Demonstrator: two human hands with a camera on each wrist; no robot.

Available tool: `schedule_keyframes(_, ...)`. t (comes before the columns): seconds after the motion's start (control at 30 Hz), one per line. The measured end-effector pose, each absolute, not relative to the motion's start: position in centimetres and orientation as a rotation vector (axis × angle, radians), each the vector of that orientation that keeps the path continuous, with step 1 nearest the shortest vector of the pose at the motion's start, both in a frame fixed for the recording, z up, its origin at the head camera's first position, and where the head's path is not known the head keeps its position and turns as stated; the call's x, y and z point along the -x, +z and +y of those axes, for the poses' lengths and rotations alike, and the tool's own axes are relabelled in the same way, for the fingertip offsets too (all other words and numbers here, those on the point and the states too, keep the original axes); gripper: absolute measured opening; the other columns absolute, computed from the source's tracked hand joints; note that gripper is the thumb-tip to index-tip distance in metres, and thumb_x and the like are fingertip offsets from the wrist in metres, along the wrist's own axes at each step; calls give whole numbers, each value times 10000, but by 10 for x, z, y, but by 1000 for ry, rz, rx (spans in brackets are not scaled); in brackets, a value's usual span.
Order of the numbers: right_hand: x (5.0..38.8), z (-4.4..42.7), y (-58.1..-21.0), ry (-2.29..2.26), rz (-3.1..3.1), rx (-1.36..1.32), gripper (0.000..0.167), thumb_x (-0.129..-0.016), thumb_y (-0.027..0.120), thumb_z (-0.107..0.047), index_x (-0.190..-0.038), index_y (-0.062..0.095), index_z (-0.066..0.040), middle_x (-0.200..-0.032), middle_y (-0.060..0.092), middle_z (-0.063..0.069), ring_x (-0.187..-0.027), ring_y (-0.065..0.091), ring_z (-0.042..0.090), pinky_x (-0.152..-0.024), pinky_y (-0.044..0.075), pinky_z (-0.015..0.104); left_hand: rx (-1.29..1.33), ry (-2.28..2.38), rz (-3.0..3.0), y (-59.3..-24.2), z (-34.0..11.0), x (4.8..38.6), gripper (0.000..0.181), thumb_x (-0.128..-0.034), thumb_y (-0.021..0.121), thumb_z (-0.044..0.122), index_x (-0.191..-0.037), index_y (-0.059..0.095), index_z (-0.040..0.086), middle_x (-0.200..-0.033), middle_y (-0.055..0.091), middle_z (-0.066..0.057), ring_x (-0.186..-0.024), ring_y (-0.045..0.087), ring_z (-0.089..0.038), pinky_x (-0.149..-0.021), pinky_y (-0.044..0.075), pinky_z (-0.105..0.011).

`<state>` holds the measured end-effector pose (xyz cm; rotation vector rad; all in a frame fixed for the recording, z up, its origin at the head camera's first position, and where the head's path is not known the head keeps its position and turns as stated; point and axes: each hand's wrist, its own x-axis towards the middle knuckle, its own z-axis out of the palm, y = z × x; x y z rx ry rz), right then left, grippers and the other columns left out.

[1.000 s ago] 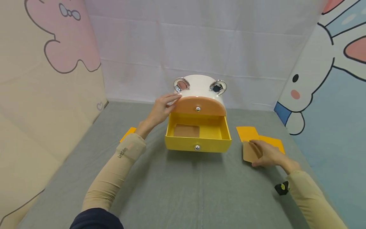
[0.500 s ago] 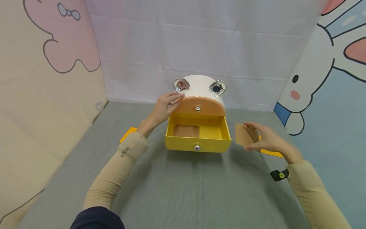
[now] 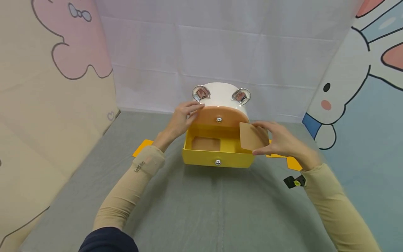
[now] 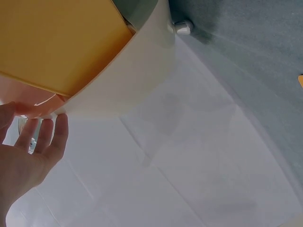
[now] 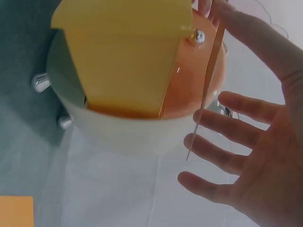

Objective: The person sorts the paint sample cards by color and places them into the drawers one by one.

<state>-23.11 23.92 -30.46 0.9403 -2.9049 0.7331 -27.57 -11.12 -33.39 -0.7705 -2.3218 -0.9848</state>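
Observation:
A small storage box (image 3: 221,93) with a white rounded top stands on the grey-covered table. Its orange upper drawer (image 3: 204,117) is closed, while the yellow lower drawer (image 3: 201,157) is pulled out. One brown card (image 3: 206,144) lies inside the yellow drawer. My left hand (image 3: 181,120) rests on the box's upper left side, fingertips (image 4: 60,120) against the shell's edge. Between thumb and fingers, my right hand (image 3: 280,140) holds another brown card (image 3: 252,136), tilted above the drawer's right side. In the right wrist view that card (image 5: 208,80) appears edge-on.
Orange cards (image 3: 294,163) lie on the table to the right, partly behind my right hand. Another orange card (image 3: 142,147) lies left of the box, by my left forearm. A white cloth backdrop (image 3: 151,52) hangs behind, with printed panels on both sides.
My right hand has lifted the brown card off the table at right and carried it left, over the yellow drawer. The left hand stays at the box, shifted slightly right.

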Motion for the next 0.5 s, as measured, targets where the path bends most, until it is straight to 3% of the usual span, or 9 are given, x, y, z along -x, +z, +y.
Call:
schedule_keyframes(0.23, 233, 219, -304, 685, -2877, -969, 882, -649, 871, -434, -1388, 501, -127, -1338, 518, 155, -1199, 463, 331, -972, 437, 589, 779, -980, -2326, -336, -108, 277, 330, -922, 606, 32, -1247, 653, 60, -1280, 621, -145, -1207, 535, -335, -1043, 423, -458)
schedule_keyframes(0.5, 235, 205, -306, 701, -2841, -1002, 884, -622, 888, -423, -1364, 520, -113, -1321, 517, 174, -1214, 454, 339, -979, 435, 563, 787, -985, -2328, -336, -107, 277, 336, -926, 604, 42, -1259, 645, 63, -1287, 617, -134, -1223, 526, -328, -1079, 390, -464)
